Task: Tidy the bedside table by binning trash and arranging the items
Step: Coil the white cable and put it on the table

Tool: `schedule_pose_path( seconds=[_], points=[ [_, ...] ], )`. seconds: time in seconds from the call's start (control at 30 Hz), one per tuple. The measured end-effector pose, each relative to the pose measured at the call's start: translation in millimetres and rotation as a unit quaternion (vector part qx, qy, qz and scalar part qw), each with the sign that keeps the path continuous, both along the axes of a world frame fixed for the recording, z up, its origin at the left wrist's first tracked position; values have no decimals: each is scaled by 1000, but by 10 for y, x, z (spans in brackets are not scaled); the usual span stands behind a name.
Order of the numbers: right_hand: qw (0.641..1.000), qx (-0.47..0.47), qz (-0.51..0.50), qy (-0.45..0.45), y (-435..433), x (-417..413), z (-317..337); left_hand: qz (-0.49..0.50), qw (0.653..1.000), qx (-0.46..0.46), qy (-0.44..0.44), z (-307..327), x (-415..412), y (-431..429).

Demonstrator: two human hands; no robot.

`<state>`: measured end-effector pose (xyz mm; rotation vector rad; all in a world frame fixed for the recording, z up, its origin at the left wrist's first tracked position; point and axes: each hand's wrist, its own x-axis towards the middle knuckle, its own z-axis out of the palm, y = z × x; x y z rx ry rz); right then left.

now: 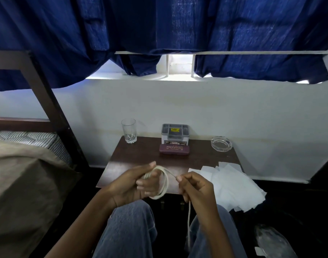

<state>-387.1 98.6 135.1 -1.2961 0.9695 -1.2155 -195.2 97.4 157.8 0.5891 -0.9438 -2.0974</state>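
Dark wood table (pixel 137 155) is sitting under blue curtains (pixel 252 34), carrying glass (pixel 129 130), organiser (pixel 175 134), glasses case (pixel 174 149), ashtray (pixel 221 143), tissues (pixel 232 185). Left hand (pixel 129 185) is gripping coiled cord (pixel 166 183), right hand (pixel 196 189) pinching its tail.

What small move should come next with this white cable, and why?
Probably one more wrap: the right hand should carry the cable round the turns already gathered in the left hand. A loose tail hangs well below the right hand, so the coil looks unfinished and not ready to set on the bedside table.
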Motion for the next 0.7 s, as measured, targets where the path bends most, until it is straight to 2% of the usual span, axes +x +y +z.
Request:
schedule_pose_path(
  seconds=[0.1, 0.13, 0.23, 0.33, 0.43, 0.57, 0.7],
  points=[
    [999, 30, 12, -18, -17, -22, -30, 0, 991, 15, 132, 75, 101, -71],
    [999, 39, 15, -17, -28, -15, -49, 28, 988, 23, 151, 104, 127, -87],
    [998, 49, 5, 31, -56, 27, -140, 206, 971, 38, 117, 179, 154, -126],
    [992, 21, -20, 125, -52, 65, -223, 378, 921, 37, 87, 200, 204, -171],
    [978, -14, 8, 206, -28, 88, -221, 439, 897, 16, 53, 186, 283, -200],
    [962, -69, 89, 250, 20, 158, -150, 436, 895, -48, -85, 11, 233, -242],
    [966, -111, 141, 187, 101, 205, 14, 352, 881, -140, -284, -167, 49, -171]
  ],
)
